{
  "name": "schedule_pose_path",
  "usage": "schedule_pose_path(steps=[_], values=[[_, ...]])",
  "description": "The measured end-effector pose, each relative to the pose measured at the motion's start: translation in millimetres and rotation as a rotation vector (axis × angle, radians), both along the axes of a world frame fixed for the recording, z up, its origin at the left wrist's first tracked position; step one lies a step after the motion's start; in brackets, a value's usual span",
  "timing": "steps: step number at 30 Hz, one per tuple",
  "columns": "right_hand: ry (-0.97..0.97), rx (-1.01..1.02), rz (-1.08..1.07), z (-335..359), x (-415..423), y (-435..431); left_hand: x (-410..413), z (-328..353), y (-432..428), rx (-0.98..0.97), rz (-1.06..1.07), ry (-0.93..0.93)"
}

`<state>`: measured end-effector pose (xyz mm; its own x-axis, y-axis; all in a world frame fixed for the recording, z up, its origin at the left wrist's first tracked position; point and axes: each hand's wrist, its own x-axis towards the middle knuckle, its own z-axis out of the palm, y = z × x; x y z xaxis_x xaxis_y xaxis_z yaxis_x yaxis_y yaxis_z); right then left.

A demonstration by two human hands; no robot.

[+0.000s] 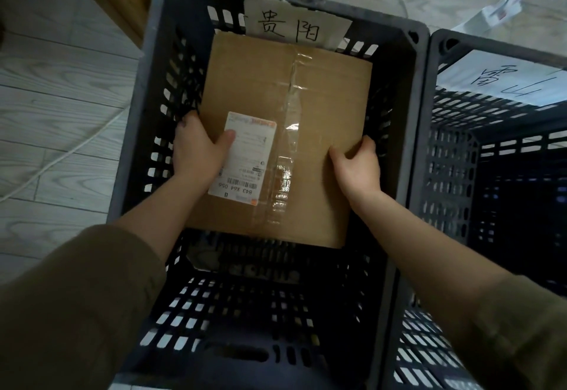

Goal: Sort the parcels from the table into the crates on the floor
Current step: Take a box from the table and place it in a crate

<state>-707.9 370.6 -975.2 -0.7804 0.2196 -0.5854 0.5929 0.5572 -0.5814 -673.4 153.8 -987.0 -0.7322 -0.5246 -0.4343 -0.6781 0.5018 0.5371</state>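
Parcel (319,132) – a taped cardboard box with a white shipping label (245,162) – sits inside the dark crate (402,132), left hand (199,150) and right hand (357,165) gripping its side edges. A second crate (454,175) stands just beside, on the right.

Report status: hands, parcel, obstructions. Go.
Left hand, right hand: both grip brown taped cardboard parcel by its side edges. Parcel inside dark slotted plastic crate. Below parcel too dark to judge.

Left hand (196,152), right hand (357,167) grip parcel (325,98), arms outstretched.
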Motion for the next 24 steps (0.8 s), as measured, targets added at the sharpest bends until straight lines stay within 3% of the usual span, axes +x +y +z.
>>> schedule_pose_path(steps=[4,7,11,24], values=[[0.235,0.323,0.657,23.0,23.5,-5.2,26.0,17.0,22.7,-0.155,-0.382,-0.018],[0.15,0.384,1.0,27.4,37.0,-10.6,42.5,22.9,40.4,-0.16,-0.654,-0.142],[0.001,0.395,1.06,21.0,36.3,-14.4,43.4,17.1,47.0,-0.123,-0.644,-0.242],[-0.11,0.376,1.036,31.4,29.6,-21.6,34.7,26.1,55.4,-0.172,-0.593,-0.262]])
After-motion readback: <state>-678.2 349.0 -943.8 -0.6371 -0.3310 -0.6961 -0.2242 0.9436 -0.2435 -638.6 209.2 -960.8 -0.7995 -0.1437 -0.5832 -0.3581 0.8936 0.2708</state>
